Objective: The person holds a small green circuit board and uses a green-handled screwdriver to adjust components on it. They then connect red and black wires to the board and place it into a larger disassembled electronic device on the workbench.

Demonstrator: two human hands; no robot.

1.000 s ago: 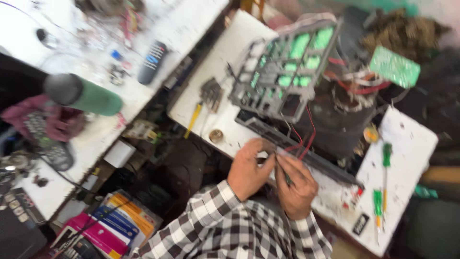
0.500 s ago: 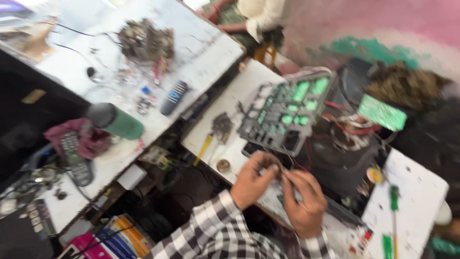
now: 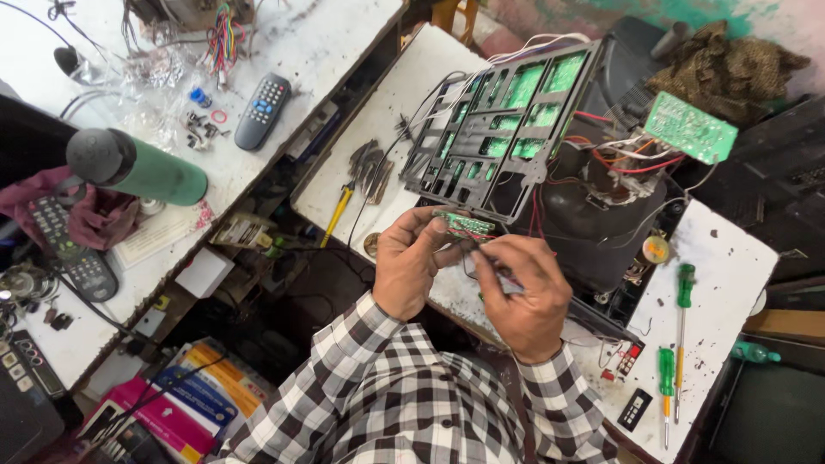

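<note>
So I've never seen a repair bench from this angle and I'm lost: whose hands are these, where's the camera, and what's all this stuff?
The camera sits on the person's head, looking down at their own two hands. The left hand pinches a small green circuit board with thin wires; the right hand works at those wires. Behind them an opened television lies with its big green board tilted up. Green-handled screwdrivers lie on the white table; a remote and a green flask lie on the left bench.

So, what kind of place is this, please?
Most likely an electronics repair workshop. An opened television chassis with green circuit boards lies on the bench, screwdrivers and remote controls lie around, and both hands hold a small circuit board.
</note>
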